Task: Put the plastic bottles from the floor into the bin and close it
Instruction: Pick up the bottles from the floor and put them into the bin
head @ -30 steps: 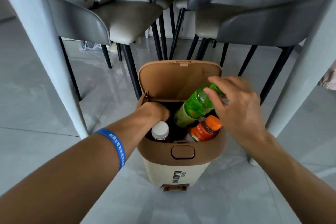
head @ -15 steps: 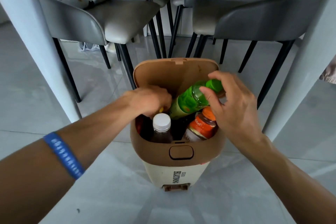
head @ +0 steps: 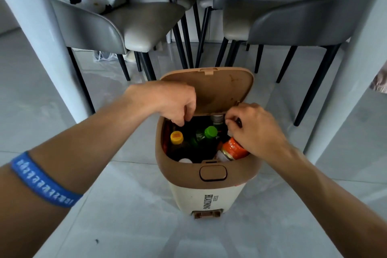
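The bin [head: 209, 191] has a cream body and a brown top, and its brown lid [head: 211, 90] stands open. Inside stand a yellow-capped bottle [head: 177, 138], a green-capped bottle [head: 210, 132], a tilted orange bottle [head: 232, 150], a white cap [head: 185, 160] and a grey cap [head: 216, 118]. My left hand [head: 174, 101] hangs over the bin's back left rim with its fingers curled loosely downward and nothing in them. My right hand [head: 256, 130] lies over the top of the orange bottle, fingers curled at the right rim. Its grip is hidden.
Grey chairs [head: 129, 27] [head: 293, 19] with thin black legs stand just behind the bin. White table legs [head: 41, 44] [head: 356, 69] rise at the left and right. The floor [head: 129, 216] is glossy grey tile.
The green bottle went from leaning out of the bin in my right hand to standing down inside. My right hand dropped onto the orange bottle. My left hand lifted out of the bin.
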Available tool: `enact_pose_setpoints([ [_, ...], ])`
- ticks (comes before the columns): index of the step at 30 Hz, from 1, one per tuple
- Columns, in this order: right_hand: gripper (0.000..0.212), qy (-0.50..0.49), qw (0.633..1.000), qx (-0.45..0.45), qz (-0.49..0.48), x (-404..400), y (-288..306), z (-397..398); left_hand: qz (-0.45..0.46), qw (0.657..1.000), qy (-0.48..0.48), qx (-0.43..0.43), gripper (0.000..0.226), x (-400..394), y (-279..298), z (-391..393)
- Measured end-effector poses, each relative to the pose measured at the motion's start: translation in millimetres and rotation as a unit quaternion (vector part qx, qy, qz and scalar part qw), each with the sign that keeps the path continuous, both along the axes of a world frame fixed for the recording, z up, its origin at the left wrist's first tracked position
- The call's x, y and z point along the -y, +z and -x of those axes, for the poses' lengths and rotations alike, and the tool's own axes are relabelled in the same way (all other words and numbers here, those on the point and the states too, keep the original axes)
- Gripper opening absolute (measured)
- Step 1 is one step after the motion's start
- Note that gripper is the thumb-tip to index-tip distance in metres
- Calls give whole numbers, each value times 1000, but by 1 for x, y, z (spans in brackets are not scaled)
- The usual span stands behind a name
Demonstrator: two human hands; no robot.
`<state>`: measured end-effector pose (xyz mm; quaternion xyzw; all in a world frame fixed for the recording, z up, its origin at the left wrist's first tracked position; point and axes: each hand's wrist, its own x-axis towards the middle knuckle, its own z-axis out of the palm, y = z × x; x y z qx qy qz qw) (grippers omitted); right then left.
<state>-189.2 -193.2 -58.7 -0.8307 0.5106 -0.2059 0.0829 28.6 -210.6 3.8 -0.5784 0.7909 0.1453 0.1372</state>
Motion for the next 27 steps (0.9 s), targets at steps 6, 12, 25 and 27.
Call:
enact_pose_setpoints([
  [6, 16, 50, 991, -59, -106, 0, -10, 10, -8, 999, 31, -42, 22, -12, -19, -16],
  [12, 25, 29, 995, -30, -94, 5, 5, 31, -87, 966, 242, 36, 42, -32, -18, -33],
  [25, 14, -24, 992, -120, -20, 7, -21, 0, -16, 864, 392, -315, 16, -31, -63, -44],
  [27, 21, -1, 987, -157, -30, 8, -23, -4, 7, 867, 387, -314, 18, -31, -66, -43],
])
